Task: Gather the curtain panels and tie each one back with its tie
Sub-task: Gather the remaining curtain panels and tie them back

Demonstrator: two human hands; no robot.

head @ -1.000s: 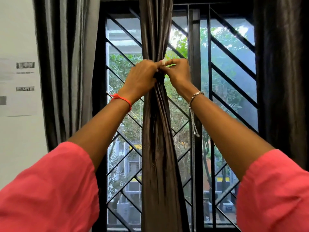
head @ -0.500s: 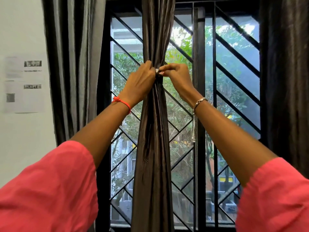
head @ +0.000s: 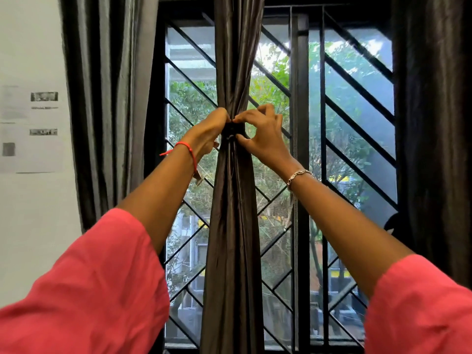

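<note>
The middle curtain panel hangs gathered at the window's centre, cinched by its dark tie. Our left hand grips the tie with curled fingers; our right hand pinches it between forefinger and thumb. We judge this panel nearly tied; the left panel and right panel hang loose.
</note>
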